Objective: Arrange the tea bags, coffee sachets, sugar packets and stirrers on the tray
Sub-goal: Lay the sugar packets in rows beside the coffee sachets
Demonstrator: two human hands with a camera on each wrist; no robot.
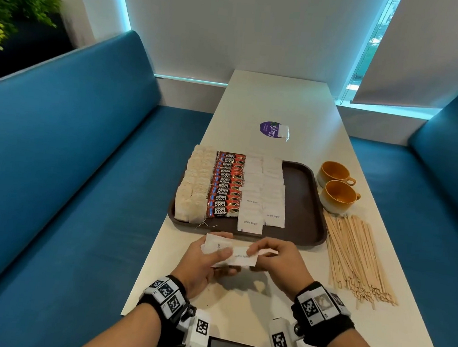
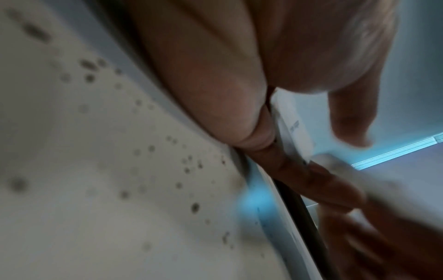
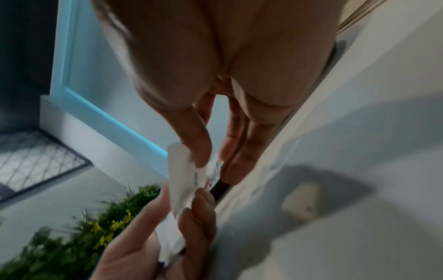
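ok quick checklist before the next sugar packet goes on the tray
1. Packets in hand: left hand holds a small stack of sugar packets; right hand pinches one packet off it. Ok.
2. Single packet separated: cannot tell.
3. Bare space on the tray: right part free. Ok.
4. Sugar rows neat: front packets sit unevenly. Not ok.
5. Stirrers on the tray: on the table. Not ok.
6. Cups clear of the path: beside the tray. Ok.

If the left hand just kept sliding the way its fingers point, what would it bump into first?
Most likely the right hand: the left hand points across toward it, both pinching the small stack of sugar packets between them. Depth is unclear, but they look almost touching.
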